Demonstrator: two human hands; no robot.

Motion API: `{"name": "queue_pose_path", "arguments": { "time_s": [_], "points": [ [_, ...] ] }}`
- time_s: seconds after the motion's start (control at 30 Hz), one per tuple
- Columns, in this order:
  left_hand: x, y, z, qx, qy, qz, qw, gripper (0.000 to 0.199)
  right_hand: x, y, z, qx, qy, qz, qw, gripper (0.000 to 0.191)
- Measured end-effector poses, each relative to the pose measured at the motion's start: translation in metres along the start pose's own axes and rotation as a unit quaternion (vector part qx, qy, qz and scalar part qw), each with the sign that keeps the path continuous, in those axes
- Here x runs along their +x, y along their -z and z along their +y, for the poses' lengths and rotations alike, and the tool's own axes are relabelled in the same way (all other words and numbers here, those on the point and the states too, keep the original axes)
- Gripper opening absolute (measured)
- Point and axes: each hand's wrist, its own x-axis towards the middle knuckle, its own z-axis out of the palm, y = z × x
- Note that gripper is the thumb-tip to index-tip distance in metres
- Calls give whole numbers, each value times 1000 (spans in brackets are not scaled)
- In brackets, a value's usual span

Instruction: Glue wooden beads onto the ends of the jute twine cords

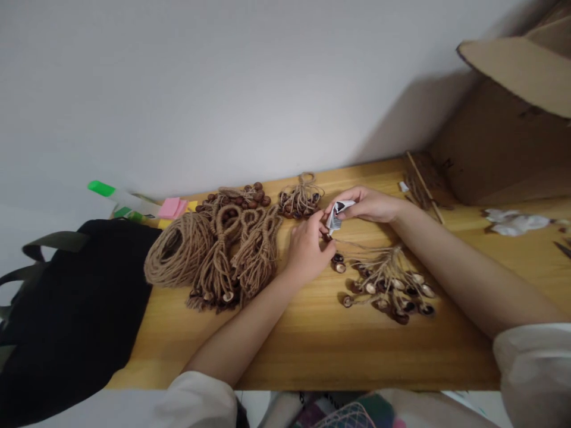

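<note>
My right hand (370, 205) grips a small, crumpled white tube (335, 220), tilted with its narrow end down. Under that end, my left hand (306, 249) pinches a small brown nut shell (328, 237) between thumb and fingers. A strand of twine seems to run from this shell to a jute bundle (392, 261) lying below my right wrist. Several dark shells, some with pale faces such as one shell (341, 268), hang on the bundle's strand ends. Whether the tube's tip touches the pinched shell I cannot tell.
Left of my hands lie a twine coil (178, 249), knotted jute tassels (256, 238) and a smaller shell bunch (301, 199). A black bag (80, 297) covers the left side. Sticky notes (172, 207), a cardboard box (504, 137), a stick (423, 184) and crumpled tissue (517, 222) lie around.
</note>
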Motion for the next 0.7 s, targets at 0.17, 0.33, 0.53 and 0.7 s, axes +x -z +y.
{"name": "queue_pose_path", "arguments": {
  "time_s": [0.17,0.33,0.53,0.7],
  "points": [
    [0,-1,-1,2,-2,-1,1000,55,0,1,1,7,6,-6,1000,27],
    [0,-1,-1,2,-8,0,1000,57,-1,1,0,13,9,-8,1000,26],
    [0,-1,0,7,-5,0,1000,55,0,2,2,-20,15,-11,1000,28],
    [1,-1,-1,5,-7,2,1000,54,1,3,4,-48,22,-19,998,27]
  ]
}}
